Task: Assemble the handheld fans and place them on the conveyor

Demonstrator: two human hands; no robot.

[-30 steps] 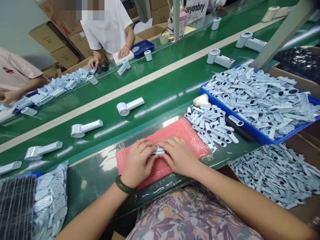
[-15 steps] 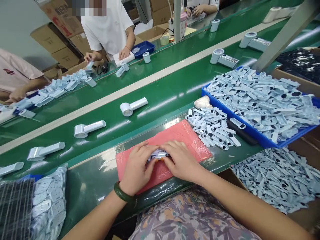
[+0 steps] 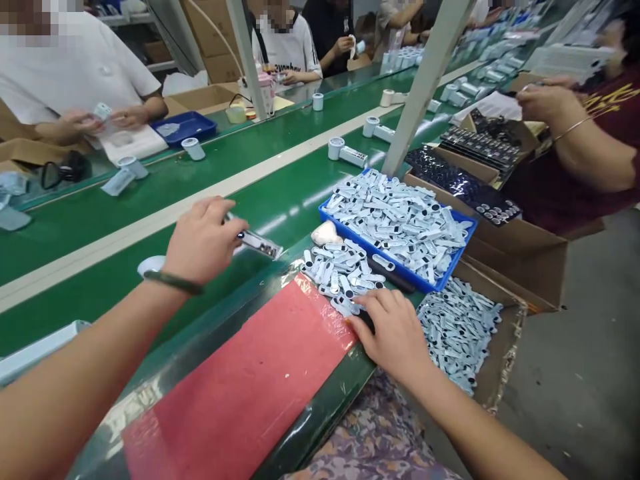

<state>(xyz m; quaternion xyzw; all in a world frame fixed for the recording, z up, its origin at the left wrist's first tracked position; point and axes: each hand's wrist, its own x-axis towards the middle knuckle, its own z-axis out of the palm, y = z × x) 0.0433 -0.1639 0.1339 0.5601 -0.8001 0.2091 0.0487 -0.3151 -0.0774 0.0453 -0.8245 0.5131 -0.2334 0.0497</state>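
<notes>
— Gripping what, that left hand [image 3: 203,240]?
— Its grip is closed around a white gadget [image 3: 257,243]. The gadget's long end sticks out to the right of the fingers, over the green belt [image 3: 300,180].
— And the right hand [image 3: 395,333]?
— It lies flat, fingers spread, on the edge of the table [image 3: 320,407]. Its fingertips touch the near side of a little heap of small white parts [image 3: 337,267]. It holds nothing that I can see.
— What is the biggest thing near the hands?
— The green belt, under and beyond the left hand. Next comes the pink mat [image 3: 250,387], between the two hands and closer to the body.
— What else?
— A blue tray [image 3: 453,257] full of the same white parts sits just past the right hand. A brown box [image 3: 515,247] stands to the right of the tray. A white round piece [image 3: 150,265] peeks out just left of the left wrist.
</notes>
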